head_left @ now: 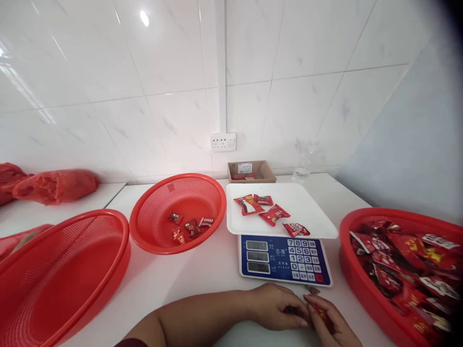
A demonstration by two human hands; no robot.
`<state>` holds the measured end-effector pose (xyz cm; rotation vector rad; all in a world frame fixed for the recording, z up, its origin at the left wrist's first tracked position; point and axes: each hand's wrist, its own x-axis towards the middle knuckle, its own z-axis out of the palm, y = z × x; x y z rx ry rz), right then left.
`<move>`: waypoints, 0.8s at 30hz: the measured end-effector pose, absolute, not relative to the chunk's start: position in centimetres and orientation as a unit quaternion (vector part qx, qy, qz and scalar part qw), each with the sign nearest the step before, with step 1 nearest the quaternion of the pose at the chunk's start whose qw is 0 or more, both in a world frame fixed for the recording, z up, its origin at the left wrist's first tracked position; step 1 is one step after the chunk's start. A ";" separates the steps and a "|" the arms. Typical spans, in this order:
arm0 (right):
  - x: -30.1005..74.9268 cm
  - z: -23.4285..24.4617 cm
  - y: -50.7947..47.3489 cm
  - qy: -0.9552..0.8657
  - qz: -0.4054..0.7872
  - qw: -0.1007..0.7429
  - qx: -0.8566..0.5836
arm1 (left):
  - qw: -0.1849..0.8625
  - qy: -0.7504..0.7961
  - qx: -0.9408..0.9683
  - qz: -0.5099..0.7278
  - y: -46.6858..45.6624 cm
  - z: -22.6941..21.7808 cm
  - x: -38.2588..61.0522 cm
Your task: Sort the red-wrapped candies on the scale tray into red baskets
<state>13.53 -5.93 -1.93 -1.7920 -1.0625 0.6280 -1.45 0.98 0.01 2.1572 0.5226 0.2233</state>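
My right hand [332, 324] is closed around a small red snack packet [321, 314] in front of the scale. Beside it, my left hand [278, 307] has its fingers curled, the tips meeting the right hand's fingers; what they pinch, if anything, is hidden. A digital scale [285, 260] with a blue keypad stands just beyond both hands. On its white tray [296, 205] lie several red packets [275, 215], one at the front edge. A small dark greyish piece [313, 290] shows just above the right fingertips.
At right, a red basket [345, 255] is heaped with packets. Another red basket [144, 241] left of the scale holds several small packets. A larger red basket [121, 270] stands at far left. Behind are a cardboard box [269, 176], a clear plastic item [303, 166] and red bags [58, 185].
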 end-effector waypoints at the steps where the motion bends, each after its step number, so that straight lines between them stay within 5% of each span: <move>1: 13.4 -2.0 -5.8 -0.434 0.273 0.463 -0.723 | 0.439 0.214 0.868 0.087 1.0 0.0 -1.4; 15: 13.3 -2.5 -6.0 -0.528 0.271 0.462 -0.659 | 0.372 0.199 0.897 0.135 0.2 0.9 -2.2; 24: 13.8 -3.6 -6.1 -0.588 0.294 0.440 -0.612 | 0.121 0.309 0.904 0.271 5.7 10.1 -3.3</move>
